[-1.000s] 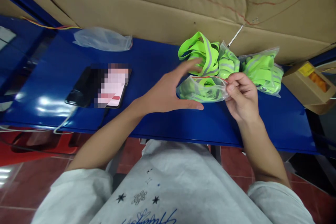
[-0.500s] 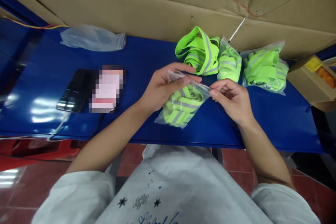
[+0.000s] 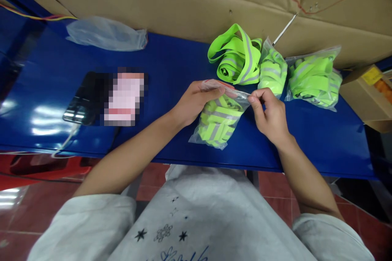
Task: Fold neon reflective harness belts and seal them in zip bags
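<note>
Pinching the clear bag of straps with left hand at its eleven o'clock, right hand at two. Probably light, soft, slippery; best held along the seal.

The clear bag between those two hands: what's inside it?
Through the clear bag, yellow-green straps with grey stripes show, packed together. The left hand covers part of its upper left, and the outermost straps hide whatever lies deeper.
</note>
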`<state>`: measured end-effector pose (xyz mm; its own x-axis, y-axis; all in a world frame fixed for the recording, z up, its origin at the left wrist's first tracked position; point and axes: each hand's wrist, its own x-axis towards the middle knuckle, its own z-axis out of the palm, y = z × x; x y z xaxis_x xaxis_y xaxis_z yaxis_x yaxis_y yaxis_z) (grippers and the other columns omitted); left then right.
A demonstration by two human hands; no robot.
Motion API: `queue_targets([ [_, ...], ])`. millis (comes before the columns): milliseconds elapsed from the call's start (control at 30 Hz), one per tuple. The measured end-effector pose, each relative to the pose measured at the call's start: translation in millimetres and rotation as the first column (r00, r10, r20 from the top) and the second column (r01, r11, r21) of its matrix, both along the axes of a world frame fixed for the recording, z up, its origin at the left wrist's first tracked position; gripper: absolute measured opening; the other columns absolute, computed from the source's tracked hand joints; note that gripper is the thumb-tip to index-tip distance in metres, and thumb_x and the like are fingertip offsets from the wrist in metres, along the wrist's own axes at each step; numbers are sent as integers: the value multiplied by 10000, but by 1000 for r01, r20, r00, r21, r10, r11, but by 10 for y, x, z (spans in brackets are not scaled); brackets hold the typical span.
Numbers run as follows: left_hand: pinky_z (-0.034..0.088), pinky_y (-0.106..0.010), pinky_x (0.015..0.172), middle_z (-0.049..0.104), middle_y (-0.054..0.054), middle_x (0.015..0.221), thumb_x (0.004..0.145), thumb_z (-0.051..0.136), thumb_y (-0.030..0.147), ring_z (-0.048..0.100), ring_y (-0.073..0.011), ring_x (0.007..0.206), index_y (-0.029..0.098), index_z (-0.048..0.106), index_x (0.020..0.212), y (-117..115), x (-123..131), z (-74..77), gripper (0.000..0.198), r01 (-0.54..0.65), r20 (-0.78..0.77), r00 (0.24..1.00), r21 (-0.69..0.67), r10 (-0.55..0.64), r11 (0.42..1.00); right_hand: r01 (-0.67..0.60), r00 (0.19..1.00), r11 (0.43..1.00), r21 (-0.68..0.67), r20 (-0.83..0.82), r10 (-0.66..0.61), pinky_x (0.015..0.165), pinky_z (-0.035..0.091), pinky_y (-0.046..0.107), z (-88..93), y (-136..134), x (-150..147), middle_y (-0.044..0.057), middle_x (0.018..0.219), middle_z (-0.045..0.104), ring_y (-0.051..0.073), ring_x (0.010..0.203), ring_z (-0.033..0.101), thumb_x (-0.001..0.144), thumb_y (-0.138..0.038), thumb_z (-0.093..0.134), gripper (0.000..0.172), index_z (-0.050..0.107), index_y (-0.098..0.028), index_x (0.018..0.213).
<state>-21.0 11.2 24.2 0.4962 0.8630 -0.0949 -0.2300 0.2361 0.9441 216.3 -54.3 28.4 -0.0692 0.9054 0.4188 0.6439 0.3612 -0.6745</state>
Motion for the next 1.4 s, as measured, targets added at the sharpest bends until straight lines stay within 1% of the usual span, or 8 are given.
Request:
queue_targets([
  [167,638,-332,985,861,-104,1088,857,892,468,822,-254,1036,160,860,1065,42,4,-39,373,6,53,999,-32,-5,999,-36,978,984,-174,-211,-2,694,477,321,-29,48,46,16,853,668,153,742,606,1053,-536,671,304,675,-234,1014],
  [267,654,-315,931,863,-98,1070,868,883,471,827,-241,985,159,861,1061,67,5,-34,367,17,96,995,-62,-11,998,-50,955,977,-206,-297,-13,679,478,333,-39,72,73,12,806,631,161,715,570,1008,-609,710,373,668,-241,964],
  [400,669,-311,877,865,-71,1013,892,861,518,827,-212,894,177,859,1059,74,24,-45,380,32,151,988,-94,-18,995,-53,977,987,-149,-211,20,734,492,353,-54,64,89,21,870,639,168,759,577,1054,-587,644,342,641,-246,1024],
  [500,670,-311,895,865,-74,1036,878,869,556,829,-211,916,180,854,1068,67,38,-60,422,32,127,992,-75,-22,997,-59,987,992,-115,-157,40,754,491,345,-63,47,91,21,907,645,158,778,583,1089,-517,609,277,629,-243,1048],
  [733,648,-275,899,861,-88,1040,893,857,579,824,-204,948,169,855,1097,29,46,-84,458,38,95,995,-13,-37,999,-89,953,985,-150,-300,40,644,435,319,-57,52,53,2,798,601,134,668,508,1032,-551,690,331,645,-234,950],
  [1000,635,-270,865,861,-90,1072,861,873,614,810,-200,942,182,859,1123,-29,68,-80,506,60,57,997,-11,-59,998,-74,949,986,-152,-314,23,582,396,306,34,62,-20,-4,738,592,125,612,462,961,-618,739,414,645,-227,863],
  [1267,608,-243,865,862,-74,1091,876,862,615,797,-171,940,205,868,1133,-40,89,-93,485,63,84,994,12,-64,998,-63,955,984,-166,-295,12,568,382,295,21,65,-22,-12,716,591,117,598,454,955,-564,737,369,636,-225,849],
  [1400,597,-238,886,863,-65,1087,910,839,593,792,-160,944,206,869,1136,-56,103,-81,449,81,76,994,45,-84,996,-99,961,982,-158,-270,54,603,404,295,19,48,-31,-26,724,591,111,601,456,955,-425,730,233,645,-221,880],
])
